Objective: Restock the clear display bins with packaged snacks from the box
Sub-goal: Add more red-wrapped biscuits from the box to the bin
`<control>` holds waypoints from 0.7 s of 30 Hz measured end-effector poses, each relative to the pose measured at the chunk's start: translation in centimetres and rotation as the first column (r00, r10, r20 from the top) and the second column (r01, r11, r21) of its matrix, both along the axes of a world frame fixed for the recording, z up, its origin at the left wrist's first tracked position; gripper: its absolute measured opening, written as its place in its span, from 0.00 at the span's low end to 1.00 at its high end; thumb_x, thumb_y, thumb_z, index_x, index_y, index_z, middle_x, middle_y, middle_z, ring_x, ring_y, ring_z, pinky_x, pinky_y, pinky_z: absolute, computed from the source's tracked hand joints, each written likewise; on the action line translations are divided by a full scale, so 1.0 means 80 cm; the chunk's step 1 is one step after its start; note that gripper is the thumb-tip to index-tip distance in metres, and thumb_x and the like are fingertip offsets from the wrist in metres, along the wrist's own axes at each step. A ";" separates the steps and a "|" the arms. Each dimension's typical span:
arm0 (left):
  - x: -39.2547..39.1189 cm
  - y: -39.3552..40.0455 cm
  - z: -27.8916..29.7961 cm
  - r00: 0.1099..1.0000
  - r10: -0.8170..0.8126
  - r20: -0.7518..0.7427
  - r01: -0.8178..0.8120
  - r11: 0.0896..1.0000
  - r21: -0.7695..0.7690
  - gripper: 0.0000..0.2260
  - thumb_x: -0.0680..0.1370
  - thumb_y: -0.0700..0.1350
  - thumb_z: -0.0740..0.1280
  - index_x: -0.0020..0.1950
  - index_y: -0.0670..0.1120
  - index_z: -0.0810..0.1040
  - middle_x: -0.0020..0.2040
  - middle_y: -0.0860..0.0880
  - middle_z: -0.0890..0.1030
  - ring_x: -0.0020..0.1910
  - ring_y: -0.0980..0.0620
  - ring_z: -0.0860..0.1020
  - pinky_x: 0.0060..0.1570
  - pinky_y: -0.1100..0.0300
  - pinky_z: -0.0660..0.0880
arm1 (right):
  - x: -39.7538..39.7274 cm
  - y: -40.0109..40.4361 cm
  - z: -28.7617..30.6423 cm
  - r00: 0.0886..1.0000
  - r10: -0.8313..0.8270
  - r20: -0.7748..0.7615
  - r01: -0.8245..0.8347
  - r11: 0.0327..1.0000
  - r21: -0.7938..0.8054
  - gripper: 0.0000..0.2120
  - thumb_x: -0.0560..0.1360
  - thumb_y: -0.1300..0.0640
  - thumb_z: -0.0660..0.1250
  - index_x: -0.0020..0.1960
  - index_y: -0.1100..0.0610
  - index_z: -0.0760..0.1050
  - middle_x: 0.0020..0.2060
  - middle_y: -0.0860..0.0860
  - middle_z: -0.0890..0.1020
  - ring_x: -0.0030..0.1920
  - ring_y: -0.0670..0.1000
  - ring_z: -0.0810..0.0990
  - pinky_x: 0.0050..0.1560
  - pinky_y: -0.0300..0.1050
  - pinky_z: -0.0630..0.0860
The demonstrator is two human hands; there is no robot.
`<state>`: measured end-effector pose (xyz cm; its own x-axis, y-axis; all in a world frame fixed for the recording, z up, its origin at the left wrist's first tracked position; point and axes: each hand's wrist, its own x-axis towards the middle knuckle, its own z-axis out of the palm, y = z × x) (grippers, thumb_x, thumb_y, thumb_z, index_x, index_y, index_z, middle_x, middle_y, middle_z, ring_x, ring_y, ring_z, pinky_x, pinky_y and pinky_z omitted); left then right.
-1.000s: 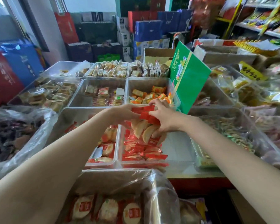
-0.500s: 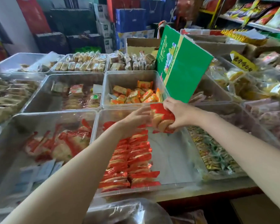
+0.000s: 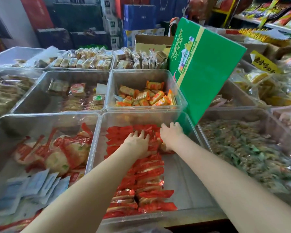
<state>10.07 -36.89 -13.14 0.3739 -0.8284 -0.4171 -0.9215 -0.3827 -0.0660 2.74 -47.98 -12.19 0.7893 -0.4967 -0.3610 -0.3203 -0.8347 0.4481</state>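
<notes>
- Near centre bin: clear; two rows of red packs run near-to-far down its left half, right half bare floor.
- Near left bin: loose round crackers in red wrap, plus pale blue sachets at near edge.
- Far centre bin: orange/yellow snacks in a low pile, mostly on near side.
- Mid-left bin: mixed clear-wrapped biscuits, thin layer.
- Near right bin: heaped w/ small green-brown candies.
- Back row: clear-wrapped cakes in trays.
- Green box: tilted, leaning just right of far centre bin, lower corner by near centre bin's far right corner.
- Left hand: fingers spread & fairly straight, palm down, pressing on far end of red packs; holds nothing.
- Right hand: just right of left hand, palm down on red packs at far end, fingers slightly bent, tips pointing to far wall; can't tell if it pinches a pack.
- Both hands close, not touching.
</notes>
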 end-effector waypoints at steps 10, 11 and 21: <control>0.004 -0.001 -0.004 1.000 -0.015 -0.006 0.014 1.000 -0.011 0.35 0.79 0.62 0.54 0.77 0.43 0.46 0.77 0.40 0.47 0.75 0.39 0.50 0.74 0.48 0.51 | -0.046 -0.012 0.007 0.960 0.025 0.278 0.012 0.991 -0.131 0.36 0.73 0.50 0.69 0.71 0.65 0.56 0.66 0.60 0.65 0.65 0.60 0.70 0.62 0.52 0.71; 0.003 -0.001 -0.004 1.000 -0.017 -0.003 0.017 1.000 -0.009 0.35 0.79 0.62 0.54 0.77 0.43 0.46 0.77 0.40 0.47 0.76 0.39 0.50 0.74 0.48 0.51 | -0.047 -0.011 0.005 0.962 0.003 0.275 0.018 0.997 -0.077 0.30 0.75 0.55 0.68 0.70 0.67 0.59 0.63 0.60 0.68 0.61 0.59 0.75 0.57 0.51 0.75; -0.006 -0.002 -0.003 1.000 -0.002 0.021 0.001 1.000 0.022 0.33 0.80 0.60 0.52 0.78 0.45 0.44 0.77 0.41 0.45 0.76 0.39 0.48 0.74 0.48 0.48 | -0.052 -0.003 -0.028 0.959 0.037 0.279 -0.078 0.988 0.134 0.34 0.77 0.70 0.54 0.77 0.53 0.43 0.76 0.54 0.45 0.69 0.61 0.61 0.60 0.50 0.72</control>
<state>9.58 -37.04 -13.38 0.3814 -0.8196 -0.4276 -0.9204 -0.3795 -0.0935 -1.43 -48.22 -14.41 0.8936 -0.4069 -0.1894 -0.3640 -0.9040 0.2242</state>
